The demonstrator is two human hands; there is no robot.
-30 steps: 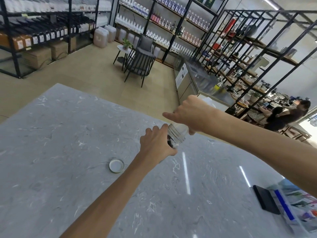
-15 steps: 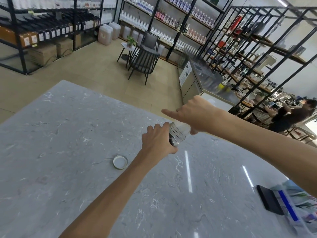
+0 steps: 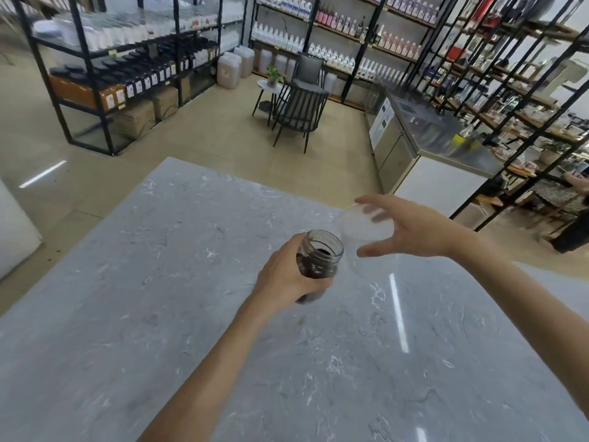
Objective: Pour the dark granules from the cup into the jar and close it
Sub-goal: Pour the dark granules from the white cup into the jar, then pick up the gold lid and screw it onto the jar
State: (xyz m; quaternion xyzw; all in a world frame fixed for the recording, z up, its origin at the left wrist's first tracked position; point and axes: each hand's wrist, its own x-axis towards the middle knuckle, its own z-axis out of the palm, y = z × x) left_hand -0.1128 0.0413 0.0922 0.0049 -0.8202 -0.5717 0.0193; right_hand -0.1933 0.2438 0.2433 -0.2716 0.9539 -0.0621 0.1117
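My left hand (image 3: 288, 279) grips a small clear glass jar (image 3: 320, 258) above the grey marble table (image 3: 159, 314). The jar's mouth is open and tilted slightly to the right, with dark granules filling its lower part. My right hand (image 3: 411, 228) holds a clear plastic cup (image 3: 361, 229) just right of the jar's mouth, lying on its side with its opening toward me; it looks empty. The jar's lid is out of view.
Beyond the table's far edge lie a tiled floor, a black chair (image 3: 298, 114) and black shelving racks (image 3: 127, 59) full of bottles. A steel counter (image 3: 424, 132) stands at the back right.
The cup has come away from the jar's mouth and moved right and up. The jar has tipped more upright. The view swung up, so the lid left the frame.
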